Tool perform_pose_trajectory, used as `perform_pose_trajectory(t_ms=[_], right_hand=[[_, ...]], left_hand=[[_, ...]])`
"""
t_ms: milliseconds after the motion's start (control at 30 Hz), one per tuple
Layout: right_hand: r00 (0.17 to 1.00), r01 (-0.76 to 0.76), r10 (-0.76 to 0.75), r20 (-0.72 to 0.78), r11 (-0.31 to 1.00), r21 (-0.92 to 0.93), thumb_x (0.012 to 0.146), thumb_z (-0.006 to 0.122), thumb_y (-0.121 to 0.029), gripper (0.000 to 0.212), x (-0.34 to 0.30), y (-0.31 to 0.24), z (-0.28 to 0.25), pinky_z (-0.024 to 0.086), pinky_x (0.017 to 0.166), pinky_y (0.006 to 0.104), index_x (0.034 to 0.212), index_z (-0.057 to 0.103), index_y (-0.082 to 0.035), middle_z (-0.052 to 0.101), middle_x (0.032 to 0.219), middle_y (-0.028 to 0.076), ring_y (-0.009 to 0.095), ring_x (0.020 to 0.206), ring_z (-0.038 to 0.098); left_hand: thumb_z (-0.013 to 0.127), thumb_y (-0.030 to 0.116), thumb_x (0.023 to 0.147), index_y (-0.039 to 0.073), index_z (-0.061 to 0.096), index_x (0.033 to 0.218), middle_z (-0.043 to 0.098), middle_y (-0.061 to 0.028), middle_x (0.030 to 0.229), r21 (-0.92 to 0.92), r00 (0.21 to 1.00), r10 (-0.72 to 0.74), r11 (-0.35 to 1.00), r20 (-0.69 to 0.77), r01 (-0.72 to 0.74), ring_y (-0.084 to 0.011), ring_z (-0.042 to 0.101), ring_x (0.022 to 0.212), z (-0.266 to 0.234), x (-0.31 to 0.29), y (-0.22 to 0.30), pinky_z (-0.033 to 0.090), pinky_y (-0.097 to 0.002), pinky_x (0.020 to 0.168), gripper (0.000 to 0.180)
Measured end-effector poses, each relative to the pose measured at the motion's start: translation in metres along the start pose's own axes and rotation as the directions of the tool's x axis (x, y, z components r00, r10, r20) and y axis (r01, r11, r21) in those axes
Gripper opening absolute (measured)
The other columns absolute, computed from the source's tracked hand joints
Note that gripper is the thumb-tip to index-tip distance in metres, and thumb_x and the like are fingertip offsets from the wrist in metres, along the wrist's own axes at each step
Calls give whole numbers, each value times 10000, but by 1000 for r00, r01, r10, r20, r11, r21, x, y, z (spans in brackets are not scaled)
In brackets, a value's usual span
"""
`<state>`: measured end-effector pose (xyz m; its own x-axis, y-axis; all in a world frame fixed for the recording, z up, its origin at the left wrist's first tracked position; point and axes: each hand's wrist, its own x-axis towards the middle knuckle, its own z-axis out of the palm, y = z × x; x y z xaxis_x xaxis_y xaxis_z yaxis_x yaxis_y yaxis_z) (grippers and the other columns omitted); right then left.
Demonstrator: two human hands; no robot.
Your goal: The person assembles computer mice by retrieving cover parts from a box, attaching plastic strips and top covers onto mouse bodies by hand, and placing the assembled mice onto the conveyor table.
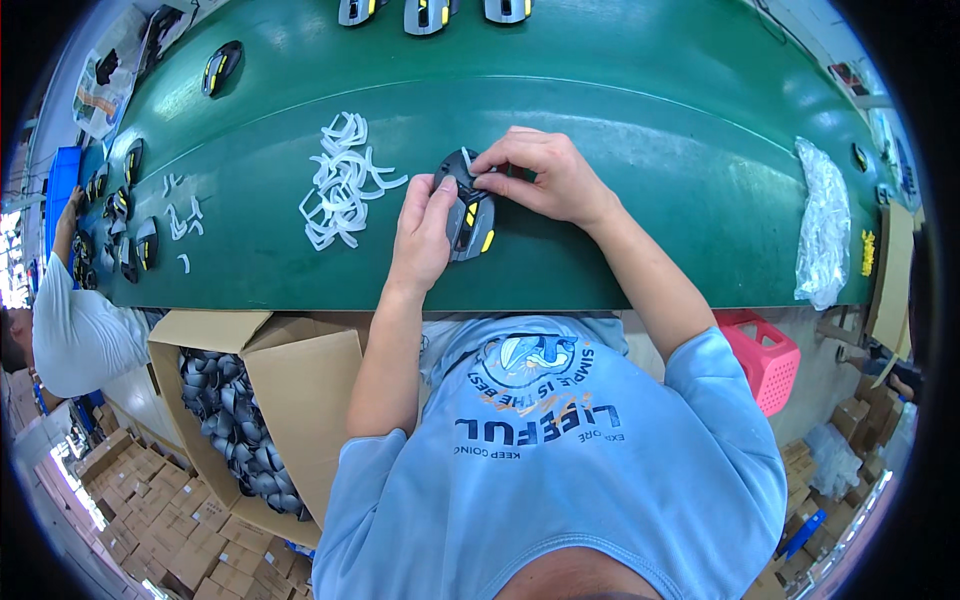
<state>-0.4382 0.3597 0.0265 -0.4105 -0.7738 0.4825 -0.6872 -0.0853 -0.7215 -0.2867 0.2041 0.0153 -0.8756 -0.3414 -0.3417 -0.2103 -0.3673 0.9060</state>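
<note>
A dark grey, mouse-shaped shell with yellow accents (466, 228) is held over the green table, its long side pointing away from me. My left hand (423, 232) grips its left side, thumb on top. At the far end, my right hand (540, 175) has thumb and fingers pinched together on a thin white curved strip (466, 158), against the shell's upper edge. The fingers partly hide the strip. Just left of my hands lies a loose pile of similar white curved strips (343, 185).
More shells (427, 15) stand along the far side, and another shell (222, 68) lies far left. A co-worker's arm (66, 225) reaches in at left. An open carton (300, 400) of dark parts stands below the table edge. Clear plastic bag (822, 220) and pink stool (762, 362) are right.
</note>
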Motion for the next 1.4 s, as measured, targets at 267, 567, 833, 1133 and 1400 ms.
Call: perform_pose_trajectory(t_ms=[267,567,833,1133,1400], right_hand=[[987,-154,150,52,984,91,895,754,-74,125,6,-3,-6,508,651,301,979,671,-35,686,834,70,176,710,642],[993,-82,79,89,996,40,883,750,-43,133,1,-17,-2,506,628,339,966,647,-48,659,859,76,209,734,641],[988,125,-124,92,992,-6,856,766,-50,207,-3,-14,-2,514,723,371,1017,636,-56,662,942,80,240,860,644],[802,-438,594,59,518,735,961,716,-216,409,-26,-34,44,500,927,292,1296,574,-28,648,1156,50,111,1024,596],[795,-423,594,123,397,815,1000,673,-207,359,-23,-38,58,486,929,279,1278,570,-6,631,1111,39,96,1031,569]], left_hand=[[520,269,1071,40,598,1061,582,15,925,72,999,-29,997,43,25,-49,504,831,-8,9,-6,437,-230,747,243],[492,383,1091,39,605,1040,570,20,906,-61,997,50,997,-54,-53,-57,486,834,6,12,-5,420,-242,746,365],[593,286,1059,37,582,973,612,11,879,50,995,95,994,13,-95,-21,514,735,4,7,-4,423,-209,611,264],[566,196,1054,45,546,1009,585,18,858,-149,952,304,941,-25,-304,-16,517,738,13,-1,-15,441,-187,648,159],[538,181,1062,47,571,940,557,28,842,-28,925,361,930,-120,-367,-29,500,767,14,-8,-6,427,-214,669,184]])
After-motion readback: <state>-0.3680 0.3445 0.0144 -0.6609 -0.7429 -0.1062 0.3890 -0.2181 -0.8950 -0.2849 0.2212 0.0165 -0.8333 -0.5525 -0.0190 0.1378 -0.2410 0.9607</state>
